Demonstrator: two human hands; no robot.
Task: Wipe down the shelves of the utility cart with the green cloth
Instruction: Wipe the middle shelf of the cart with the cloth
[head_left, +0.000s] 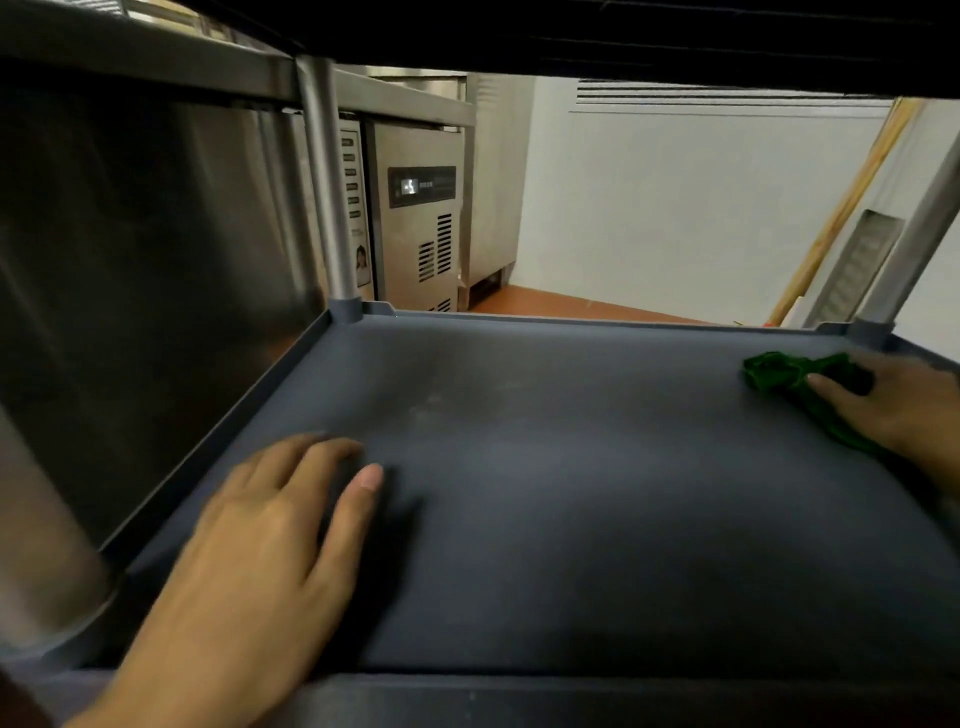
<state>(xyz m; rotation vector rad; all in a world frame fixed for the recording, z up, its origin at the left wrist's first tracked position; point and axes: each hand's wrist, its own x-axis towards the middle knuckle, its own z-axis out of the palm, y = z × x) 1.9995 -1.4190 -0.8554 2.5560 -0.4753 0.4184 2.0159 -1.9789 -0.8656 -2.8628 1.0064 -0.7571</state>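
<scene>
A flat dark grey plastic shelf (571, 467) of the utility cart fills most of the view, edged by a low raised rim. Round grey metal posts rise from its far corners, one at the left (324, 182) and one at the right (914, 228). The dark underside of the upper shelf (571, 31) runs across the top of the picture. The left hand (270, 525) lies palm down on the near left part of the shelf, fingers spread and relaxed and the thumb pointing away from the body; it holds nothing. The right hand (904, 410) is at the far right corner of the same shelf, just beside the right post. It holds a crumpled green cloth (774, 371), with the thumb laid over the bunched fabric and the fingers curled at its far side, though they are blurred. The cloth rests on the shelf surface close to the back rim, and part of it trails under the hand toward the right edge. The middle of the shelf shows faint pale smudges. To the left of the cart stands a brushed stainless steel panel (130, 260). Beyond the far rim is a stainless steel cabinet unit with vent slots and a small lit display (415, 239). Behind it are a white wall (675, 208) and an orange-brown floor (545, 304). A pale wooden pole (841, 208) leans at the right.
</scene>
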